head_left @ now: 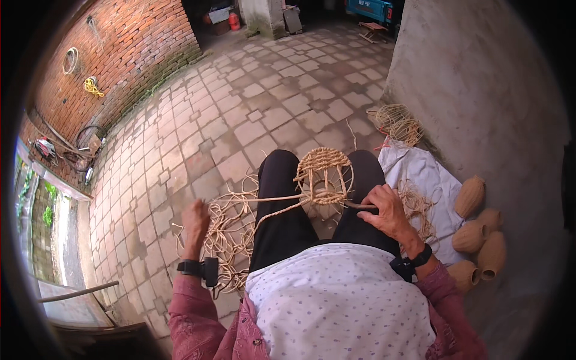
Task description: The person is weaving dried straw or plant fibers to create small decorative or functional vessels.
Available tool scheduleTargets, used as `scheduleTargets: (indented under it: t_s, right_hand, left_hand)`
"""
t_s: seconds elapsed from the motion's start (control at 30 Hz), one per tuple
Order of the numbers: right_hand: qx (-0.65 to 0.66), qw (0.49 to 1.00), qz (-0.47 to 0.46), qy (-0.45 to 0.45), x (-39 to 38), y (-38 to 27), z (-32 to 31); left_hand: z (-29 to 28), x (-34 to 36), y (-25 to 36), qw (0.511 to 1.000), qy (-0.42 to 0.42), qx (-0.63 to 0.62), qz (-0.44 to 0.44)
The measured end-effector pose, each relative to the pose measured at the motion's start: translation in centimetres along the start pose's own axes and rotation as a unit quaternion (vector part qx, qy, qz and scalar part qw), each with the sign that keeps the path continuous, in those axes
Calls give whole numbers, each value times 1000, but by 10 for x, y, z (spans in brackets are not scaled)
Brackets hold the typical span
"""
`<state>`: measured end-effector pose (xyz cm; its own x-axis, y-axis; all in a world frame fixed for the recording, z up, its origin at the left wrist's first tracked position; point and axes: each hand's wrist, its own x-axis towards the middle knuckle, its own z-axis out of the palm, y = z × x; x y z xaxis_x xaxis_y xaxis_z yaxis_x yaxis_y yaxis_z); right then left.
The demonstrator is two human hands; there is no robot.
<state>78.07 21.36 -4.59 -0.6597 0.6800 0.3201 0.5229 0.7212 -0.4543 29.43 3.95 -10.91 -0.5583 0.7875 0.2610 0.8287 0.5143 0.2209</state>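
Between my knees stands a partly woven straw-coloured piece (324,159) on an open round frame, with woven bands at its top and bottom and bare ribs between. My right hand (387,210) is closed round a thin brown stick (360,206) that sticks out from the frame's lower right. Out to the left, my left hand (196,219) is closed like a fist on a strand of cord (258,198), which runs taut to the frame's lower edge. A second, twisted cord (279,213) curves down from the same place over my left thigh.
Loose cord (231,240) lies tangled on the paving left of my legs. At right are a white sack (420,165) with more cord, a coiled bundle (397,123) and several woven vases (471,237) by the grey wall (480,102). A brick wall (132,42) stands far left.
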Motion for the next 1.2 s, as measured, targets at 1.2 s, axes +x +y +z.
scheduleTargets:
  t_s: [1.2]
  right_hand:
    - [84, 996, -26, -5, -8, 26, -17]
  left_hand:
    - [-19, -101, -262, 932, 87, 50, -349]
